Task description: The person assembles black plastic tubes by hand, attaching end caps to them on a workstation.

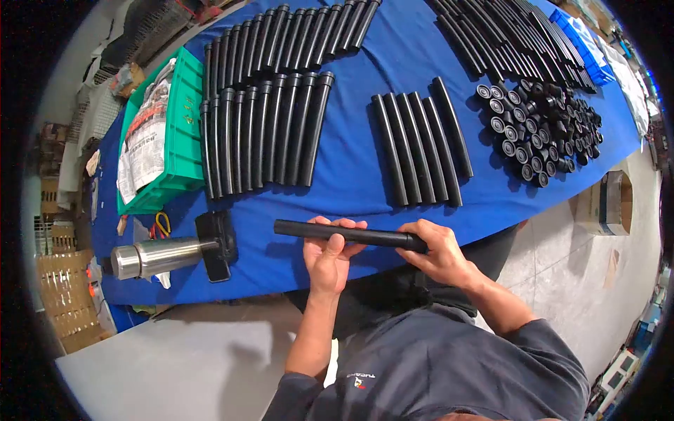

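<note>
A black tube (372, 236) lies sideways across both of my hands, just above the table's front edge. My left hand (328, 254) is wrapped round it from below, with the thumb in front and the fingers behind. At the tube's right end, my right hand (441, 254) grips a slightly wider black end cap (417, 243) that sits on the tube; part of it is hidden by the fingers. Several bare black tubes (421, 151) lie side by side beyond my hands. To their right is a heap of loose black end caps (537, 130).
Two rows of capped tubes (267, 133) lie at the left on the blue cloth (351, 133). Beside them stands a green crate (184, 119) with newspaper. A steel bottle (165, 257) and a black phone-like device (216, 245) lie nearer. More tubes (505, 38) and a blue basket (583, 45) are far right.
</note>
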The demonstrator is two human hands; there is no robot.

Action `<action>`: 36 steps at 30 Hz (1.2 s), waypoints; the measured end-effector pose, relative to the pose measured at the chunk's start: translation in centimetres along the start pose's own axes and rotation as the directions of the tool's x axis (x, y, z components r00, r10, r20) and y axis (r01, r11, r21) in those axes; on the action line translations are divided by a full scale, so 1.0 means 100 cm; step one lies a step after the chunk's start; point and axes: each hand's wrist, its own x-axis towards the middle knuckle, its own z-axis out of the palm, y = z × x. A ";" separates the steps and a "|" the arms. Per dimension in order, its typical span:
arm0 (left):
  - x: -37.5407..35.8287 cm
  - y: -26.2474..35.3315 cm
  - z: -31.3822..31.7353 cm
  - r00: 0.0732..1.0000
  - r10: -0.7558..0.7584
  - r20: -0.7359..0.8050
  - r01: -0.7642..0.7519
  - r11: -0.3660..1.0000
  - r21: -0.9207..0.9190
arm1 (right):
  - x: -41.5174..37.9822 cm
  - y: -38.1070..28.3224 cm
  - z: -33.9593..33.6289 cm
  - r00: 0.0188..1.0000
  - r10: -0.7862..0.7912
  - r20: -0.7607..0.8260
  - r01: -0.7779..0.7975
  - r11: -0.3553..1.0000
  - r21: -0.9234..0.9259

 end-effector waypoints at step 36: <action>0.000 0.008 -0.002 0.992 -0.110 0.058 0.120 0.965 -0.232 | -0.001 -0.011 0.000 0.960 0.254 0.118 -0.275 0.935 0.224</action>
